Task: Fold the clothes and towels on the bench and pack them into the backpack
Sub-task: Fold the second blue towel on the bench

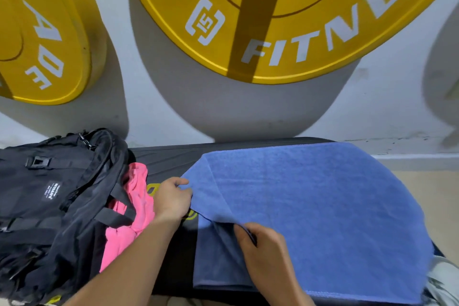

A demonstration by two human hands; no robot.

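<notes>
Both the left hand (172, 200) and right hand (262, 240) pinch one end of a blue towel (323, 206) spread on the surface (164, 155), probably light and limp, best gripped at its corners.

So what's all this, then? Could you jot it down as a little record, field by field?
place: black padded bench below yellow round weight plates
towel: blue terry towel spread over the bench, its left part lifted
hands: left hand pinches the towel's far left corner; right hand grips its near left edge
bag: black fabric backpack at the bench's left end
other cloth: pink crumpled garment beside the backpack, a strap across it
stage: towel not yet folded or packed
</notes>
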